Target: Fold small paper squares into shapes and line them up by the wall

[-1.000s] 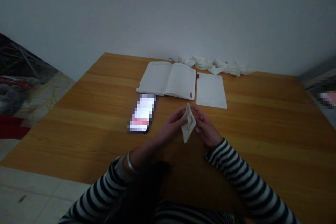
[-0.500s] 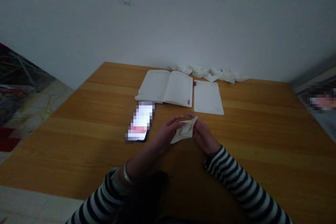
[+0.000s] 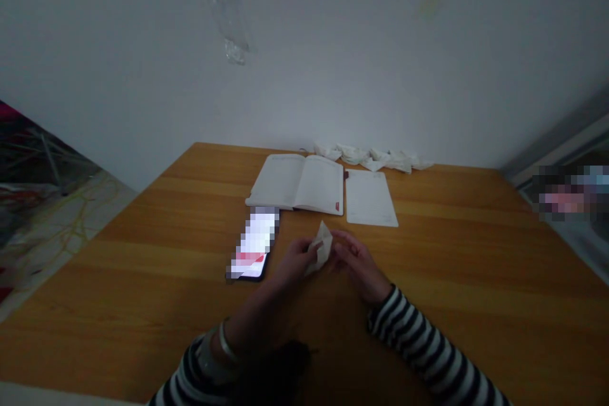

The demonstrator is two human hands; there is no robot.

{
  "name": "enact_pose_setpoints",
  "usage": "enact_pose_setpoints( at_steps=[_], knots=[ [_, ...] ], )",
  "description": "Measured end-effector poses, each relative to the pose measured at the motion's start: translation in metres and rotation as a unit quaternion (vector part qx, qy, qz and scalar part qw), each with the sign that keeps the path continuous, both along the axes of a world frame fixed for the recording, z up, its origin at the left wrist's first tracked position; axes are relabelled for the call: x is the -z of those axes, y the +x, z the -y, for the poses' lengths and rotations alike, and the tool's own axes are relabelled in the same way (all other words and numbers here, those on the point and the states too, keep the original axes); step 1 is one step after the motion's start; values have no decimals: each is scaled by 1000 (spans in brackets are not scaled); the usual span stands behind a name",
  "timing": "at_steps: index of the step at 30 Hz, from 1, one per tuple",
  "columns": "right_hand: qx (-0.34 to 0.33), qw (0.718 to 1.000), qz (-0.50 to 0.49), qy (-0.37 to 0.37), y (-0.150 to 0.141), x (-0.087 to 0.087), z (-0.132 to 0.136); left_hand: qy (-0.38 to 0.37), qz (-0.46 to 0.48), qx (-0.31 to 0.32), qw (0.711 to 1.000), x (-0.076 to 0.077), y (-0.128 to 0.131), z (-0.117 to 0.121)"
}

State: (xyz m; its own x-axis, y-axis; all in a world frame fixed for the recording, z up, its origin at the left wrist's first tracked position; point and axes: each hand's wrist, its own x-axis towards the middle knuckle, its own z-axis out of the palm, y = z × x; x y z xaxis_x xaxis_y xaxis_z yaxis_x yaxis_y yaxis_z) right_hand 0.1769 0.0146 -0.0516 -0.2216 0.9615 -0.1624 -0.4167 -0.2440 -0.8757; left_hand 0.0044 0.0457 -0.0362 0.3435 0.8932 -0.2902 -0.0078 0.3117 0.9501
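Observation:
A small folded piece of whitish paper (image 3: 320, 247) is pinched in my left hand (image 3: 295, 261), its thumb lying across the near face. It stands tilted above the table, with a pointed corner upward. Just to its right is my right hand (image 3: 362, 268), fingers half curled and apart, the tips close to the paper's right edge. Nothing shows in this hand, and I cannot tell whether a fingertip touches the paper. A phone (image 3: 254, 244) with a lit, blurred screen lies left of my hands. Beyond them lies an open notebook (image 3: 297, 184).
A loose white sheet (image 3: 371, 198) lies right of the notebook. Several crumpled or folded white papers (image 3: 366, 157) line the back of the wooden table (image 3: 451, 254), against the wall (image 3: 304, 76). Clutter (image 3: 42, 165) stands beyond the table's left edge.
My view has tilted up, so the table sits lower. The paper has turned between my hands and moved left with the left hand. My right fingers have drawn off it.

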Motion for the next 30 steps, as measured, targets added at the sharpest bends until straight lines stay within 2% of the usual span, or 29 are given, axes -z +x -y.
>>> enact_pose_setpoints(
  at_steps=[4,9,18,23,27,30],
  knots=[
    [-31,999,-25,-5,3,-4,1,-55,6,-15,998,-5,-2,-3],
    [-54,998,-36,9,4,-4,2,-56,6,-15,998,-2,-2,-3],
    [-59,997,-36,19,3,-4,2,10,-54,10,998,-3,-8,-7],
    [-40,998,-42,4,1,-5,0,90,-103,32,990,-9,-5,-4],
    [-21,999,-30,18,-4,-3,1,172,-159,25,972,-13,3,5],
    [0,1000,15,26,-7,-2,2,193,-137,31,971,-15,7,11]
  ],
)
